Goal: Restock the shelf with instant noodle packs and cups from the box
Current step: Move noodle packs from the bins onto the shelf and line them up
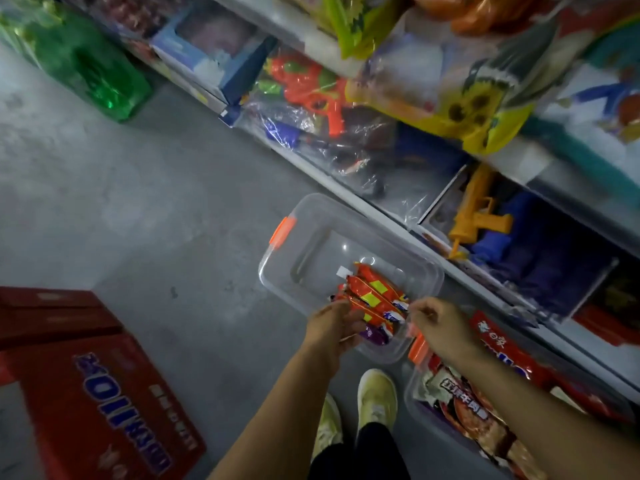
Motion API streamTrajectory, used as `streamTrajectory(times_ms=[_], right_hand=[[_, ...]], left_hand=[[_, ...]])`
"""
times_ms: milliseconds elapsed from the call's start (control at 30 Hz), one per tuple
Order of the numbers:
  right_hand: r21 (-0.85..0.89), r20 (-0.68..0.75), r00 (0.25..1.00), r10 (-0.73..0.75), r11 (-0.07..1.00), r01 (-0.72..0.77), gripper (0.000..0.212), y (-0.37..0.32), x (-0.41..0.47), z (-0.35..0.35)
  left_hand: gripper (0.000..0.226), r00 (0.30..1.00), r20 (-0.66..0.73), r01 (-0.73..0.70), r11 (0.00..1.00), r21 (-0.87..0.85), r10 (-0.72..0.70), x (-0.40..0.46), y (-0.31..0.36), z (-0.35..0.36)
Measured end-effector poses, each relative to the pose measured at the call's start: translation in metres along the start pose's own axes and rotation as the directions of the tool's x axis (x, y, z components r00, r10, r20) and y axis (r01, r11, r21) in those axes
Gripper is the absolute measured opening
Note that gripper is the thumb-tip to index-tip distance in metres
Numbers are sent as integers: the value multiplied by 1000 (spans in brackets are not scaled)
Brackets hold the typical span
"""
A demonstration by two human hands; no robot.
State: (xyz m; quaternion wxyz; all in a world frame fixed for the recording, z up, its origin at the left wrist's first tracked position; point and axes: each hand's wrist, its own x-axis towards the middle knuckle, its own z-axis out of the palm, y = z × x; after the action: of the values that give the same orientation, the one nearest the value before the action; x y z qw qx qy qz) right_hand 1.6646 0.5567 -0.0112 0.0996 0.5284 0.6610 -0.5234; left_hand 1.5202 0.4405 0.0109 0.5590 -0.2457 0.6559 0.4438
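While two bare arms reach down from the bottom of the frame, the left hand (330, 322) and the right hand (438, 323) meet over a clear plastic box (304, 258) on the grey floor (138, 202) in the middle of the frame; the box has two orange clips, one at its upper left and one at its lower right; a bunch of orange noodle packs (375, 299) sits low in the box, about three or four, too close together to count for sure; one purple pack (375, 333) lies under them; the left fingers curl around the left end of the bunch and hold it; the right fingers are bent and pinch the right edge of the packs; a second clear box (415, 386) at the lower right holds more noodle packs; one red carton (104, 393) sits at the lower left; two yellow shoes (375, 396) show at the bottom; shelves (391, 216) of toys run across the upper right.
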Motion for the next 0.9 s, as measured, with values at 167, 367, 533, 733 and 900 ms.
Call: streamTrajectory(times_ms=[167, 367, 533, 733, 900], right_hand=[[-45, 41, 998, 38, 998, -36, 9, 37, 49, 33], [-168, 76, 997, 34, 986, -20, 20, 68, 101, 64], [-215, 80, 996, 31, 977, -13, 27, 81, 129, 75], [-334, 37, 999, -22, 942, 33, 43, 90, 150, 79], [-449, 61, 997, -42, 891, 65, 60, 94, 174, 84]], left_hand=[[19, 999, 16, 46, 999, -3, -46, 67, -20, 4], [9, 996, 35, 85, 996, -17, -84, 132, -43, 17], [22, 993, 41, 108, 994, -29, -107, 167, -50, 30], [19, 990, 58, 137, 986, -91, -132, 193, -53, 41], [8, 991, 34, 135, 986, -96, -132, 205, -55, 50]])
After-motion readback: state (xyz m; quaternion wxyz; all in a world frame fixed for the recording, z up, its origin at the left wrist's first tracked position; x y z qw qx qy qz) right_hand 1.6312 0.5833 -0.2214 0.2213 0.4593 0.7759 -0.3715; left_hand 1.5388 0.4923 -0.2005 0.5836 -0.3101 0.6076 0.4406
